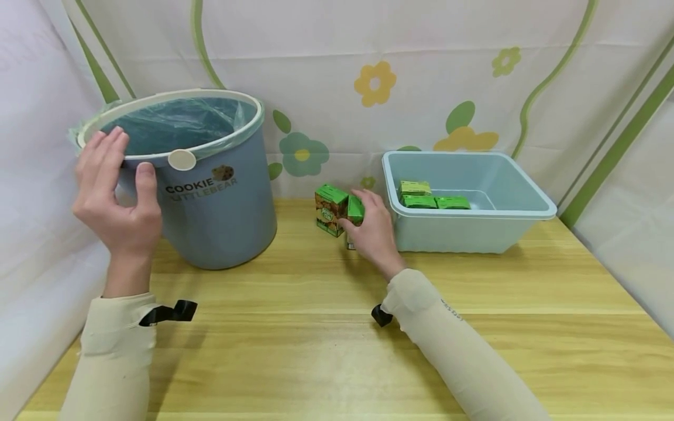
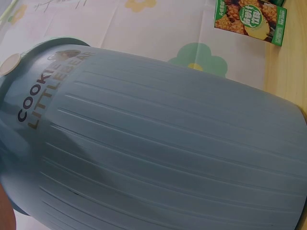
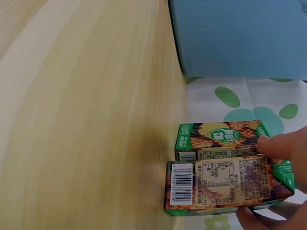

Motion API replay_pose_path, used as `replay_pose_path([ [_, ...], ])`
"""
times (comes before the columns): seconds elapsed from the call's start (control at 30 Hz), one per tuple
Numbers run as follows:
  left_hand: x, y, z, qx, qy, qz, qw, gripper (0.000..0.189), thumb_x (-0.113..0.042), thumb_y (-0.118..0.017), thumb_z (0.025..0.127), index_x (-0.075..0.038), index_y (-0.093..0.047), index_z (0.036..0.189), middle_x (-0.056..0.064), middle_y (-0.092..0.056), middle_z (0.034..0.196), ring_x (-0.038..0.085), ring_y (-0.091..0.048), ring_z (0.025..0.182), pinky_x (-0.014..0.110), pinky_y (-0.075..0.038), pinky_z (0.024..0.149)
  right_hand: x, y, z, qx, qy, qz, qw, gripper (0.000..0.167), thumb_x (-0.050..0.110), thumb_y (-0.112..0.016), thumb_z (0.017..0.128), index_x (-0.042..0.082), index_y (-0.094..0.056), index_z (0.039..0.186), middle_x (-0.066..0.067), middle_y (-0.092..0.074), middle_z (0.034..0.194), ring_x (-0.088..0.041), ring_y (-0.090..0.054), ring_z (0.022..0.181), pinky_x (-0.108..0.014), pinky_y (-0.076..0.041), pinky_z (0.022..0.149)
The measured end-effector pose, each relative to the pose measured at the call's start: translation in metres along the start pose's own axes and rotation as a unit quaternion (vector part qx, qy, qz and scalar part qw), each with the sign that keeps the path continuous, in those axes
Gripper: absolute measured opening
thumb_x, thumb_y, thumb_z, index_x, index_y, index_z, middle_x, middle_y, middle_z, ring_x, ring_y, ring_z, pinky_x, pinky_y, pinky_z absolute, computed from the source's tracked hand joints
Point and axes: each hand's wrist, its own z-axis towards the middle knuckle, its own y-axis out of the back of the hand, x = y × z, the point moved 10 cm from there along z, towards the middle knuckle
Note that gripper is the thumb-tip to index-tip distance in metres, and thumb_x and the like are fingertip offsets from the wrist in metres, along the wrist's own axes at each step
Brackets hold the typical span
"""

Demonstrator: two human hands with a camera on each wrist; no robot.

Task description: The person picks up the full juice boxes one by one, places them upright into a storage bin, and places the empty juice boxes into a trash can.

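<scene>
In the head view my left hand (image 1: pixel 118 193) holds the rim of a blue trash bin (image 1: pixel 226 204) at its front left, fingers over the rim and thumb outside. A finger or thumb edge shows at the lower left of the left wrist view. My right hand (image 1: pixel 375 228) pinches a small green juice carton (image 3: pixel 225 184) between thumb and fingers; its barcode and printed panel face the right wrist camera. A second juice carton (image 1: pixel 330 210), with pineapple pictures, stands upright right beside it. Whether the held carton touches the table cannot be told.
A light-blue plastic basin (image 1: pixel 447 234) stands right of my right hand, with several green cartons (image 1: pixel 419 202) inside. A clear liner (image 1: pixel 184 117) hangs in the bin. Behind is a flowered cloth wall (image 1: pixel 326 88); the wooden table (image 1: pixel 295 345) stretches in front.
</scene>
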Motion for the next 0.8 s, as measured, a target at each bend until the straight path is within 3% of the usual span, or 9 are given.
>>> replay_pose_path([
  [0.3, 0.000, 0.000, -0.001, 0.002, 0.004, 0.000, 1.0000, 0.044, -0.035, -0.065, 0.088, -0.011, -0.082, 0.120, 0.007, -0.079, 0.127, 0.018, -0.066, 0.134, 0.034, -0.042, 0.124, 0.011, 0.003, -0.008, 0.015, 0.018, -0.034, 0.9992, 0.070, 0.026, -0.082, 0.095, 0.015, -0.052, 0.157, -0.012, -0.042, 0.161, -0.039, -0.052, 0.144, -0.054, -0.045, 0.121],
  [0.53, -0.001, 0.000, 0.000, 0.003, 0.003, -0.001, 1.0000, 0.043, -0.034, -0.065, 0.088, -0.011, -0.082, 0.120, 0.007, -0.079, 0.127, 0.019, -0.066, 0.134, 0.034, -0.042, 0.124, 0.033, 0.011, -0.013, 0.028, 0.050, -0.054, 0.9969, 0.068, 0.033, -0.085, 0.092, 0.010, -0.059, 0.151, -0.013, -0.049, 0.151, -0.035, -0.062, 0.124, -0.049, -0.058, 0.101],
  [0.8, -0.002, 0.001, 0.000, -0.001, 0.001, -0.004, 1.0000, 0.044, -0.034, -0.065, 0.088, -0.010, -0.082, 0.120, 0.008, -0.079, 0.126, 0.019, -0.066, 0.133, 0.035, -0.042, 0.124, 0.055, 0.020, -0.014, 0.045, 0.056, -0.045, 0.9964, 0.068, 0.036, -0.086, 0.090, 0.014, -0.061, 0.150, -0.011, -0.053, 0.144, -0.030, -0.062, 0.110, -0.043, -0.056, 0.087],
])
